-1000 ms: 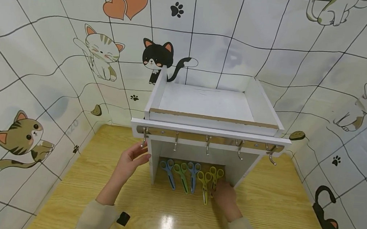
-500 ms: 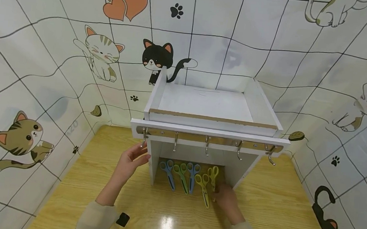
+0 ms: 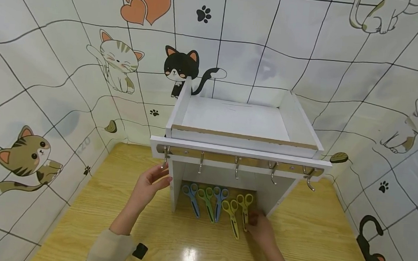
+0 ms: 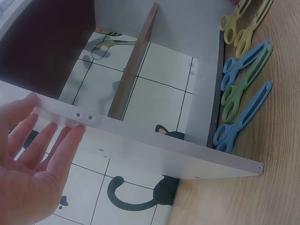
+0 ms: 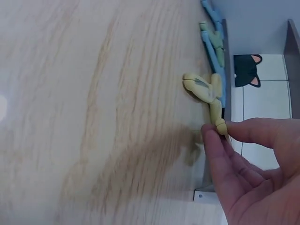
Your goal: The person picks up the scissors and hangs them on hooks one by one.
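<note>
My right hand pinches the blade end of the rightmost yellow scissors between thumb and fingertips, low by the tabletop. Left of it lie another pair of yellow scissors, blue scissors, green scissors and a second blue pair, all handles toward the back. They sit in a row beneath a white wooden shelf unit. With fairly straight, spread fingers, my left hand touches the front edge and outer face of the unit's left side panel.
A brass strip with several metal hooks runs across the unit's front, above the hands. On top is a shallow tray with low walls. The wooden table meets cat-printed walls at the back and sides.
My right hand has shifted slightly right, and the blade of the rightmost yellow scissors now shows more. The neighbouring yellow pair has turned, its tip swinging right. My left hand stays put.
</note>
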Motion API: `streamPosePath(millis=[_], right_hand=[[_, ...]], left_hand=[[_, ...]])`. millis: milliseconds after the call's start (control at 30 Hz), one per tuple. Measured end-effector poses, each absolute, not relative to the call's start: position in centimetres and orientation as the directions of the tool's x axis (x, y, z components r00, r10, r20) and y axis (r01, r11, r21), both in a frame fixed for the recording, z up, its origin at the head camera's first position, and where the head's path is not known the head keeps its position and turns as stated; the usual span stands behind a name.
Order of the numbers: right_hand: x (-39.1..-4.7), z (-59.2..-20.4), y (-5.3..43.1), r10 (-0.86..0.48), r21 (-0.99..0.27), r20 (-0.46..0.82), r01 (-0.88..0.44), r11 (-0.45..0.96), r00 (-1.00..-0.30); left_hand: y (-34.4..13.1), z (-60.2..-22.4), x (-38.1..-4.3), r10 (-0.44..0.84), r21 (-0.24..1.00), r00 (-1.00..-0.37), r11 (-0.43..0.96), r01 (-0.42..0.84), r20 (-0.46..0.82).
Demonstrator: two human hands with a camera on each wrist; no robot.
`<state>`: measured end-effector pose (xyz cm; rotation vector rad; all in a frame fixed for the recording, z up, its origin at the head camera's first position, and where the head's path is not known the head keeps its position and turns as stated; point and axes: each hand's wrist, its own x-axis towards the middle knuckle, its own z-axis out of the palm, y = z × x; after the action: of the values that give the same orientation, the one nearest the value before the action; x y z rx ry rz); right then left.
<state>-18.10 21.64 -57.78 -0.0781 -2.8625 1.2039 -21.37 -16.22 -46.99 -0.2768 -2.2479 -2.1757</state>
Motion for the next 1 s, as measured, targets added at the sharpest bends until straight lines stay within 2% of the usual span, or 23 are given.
streamPosePath(millis=[167, 333, 600, 700, 867, 1000], right_hand=[[-17.5, -57.6, 22.3, 0.071, -0.815, -0.040, 0.074, 0.575, -0.997], [-16.8, -57.1, 23.3, 0.033, -0.927, -0.135, 0.138, 0.349, -0.990], [-15.8, -55.0, 25.5, -0.038, -0.977, -0.208, 0.206, 0.055, -0.977], [-15.4, -54.3, 26.6, -0.102, -0.984, -0.166, 0.172, -0.053, -0.981], [-14.9, -52.9, 28.2, -0.235, -0.975, 0.014, 0.039, -0.219, -0.972], [-14.7, -51.8, 29.5, -0.292, -0.954, 0.132, -0.041, -0.296, -0.947]], left_hand=[[-16.1, -46.9, -21.4, 0.127, 0.992, -0.985, 0.023, 0.125, 0.121], [-16.1, -46.9, -21.3, 0.122, 0.993, -0.987, 0.023, 0.112, 0.109], [-16.1, -46.8, -21.3, 0.110, 0.994, -0.989, 0.041, 0.104, 0.099], [-16.0, -46.7, -21.3, 0.110, 0.994, -0.989, 0.038, 0.106, 0.101], [-16.0, -46.8, -21.3, 0.101, 0.993, -0.989, 0.041, 0.113, 0.108], [-16.0, -46.9, -21.3, 0.100, 0.992, -0.988, 0.045, 0.120, 0.115]])
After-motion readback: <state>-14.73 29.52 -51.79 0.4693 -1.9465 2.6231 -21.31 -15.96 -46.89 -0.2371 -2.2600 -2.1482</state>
